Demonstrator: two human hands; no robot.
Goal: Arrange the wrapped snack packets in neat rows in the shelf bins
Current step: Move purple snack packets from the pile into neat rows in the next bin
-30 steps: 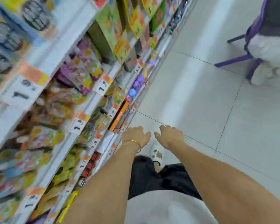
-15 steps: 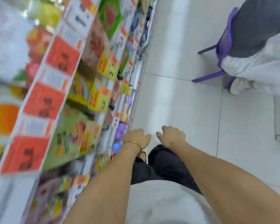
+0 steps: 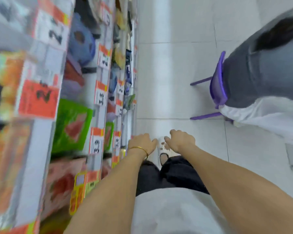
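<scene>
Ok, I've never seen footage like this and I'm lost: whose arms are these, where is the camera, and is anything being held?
No machine here: a person wears one wide-angle camera on the head, looking down, so the arms are their own. The left hand, with a gold bangle on its wrist, and the right hand hang over the white tiled floor, fingers loosely curled, holding nothing. Along the left run shop shelves with orange price tags and blurred snack packets, such as a green packet. On the right, someone else sits on a purple chair.
</scene>
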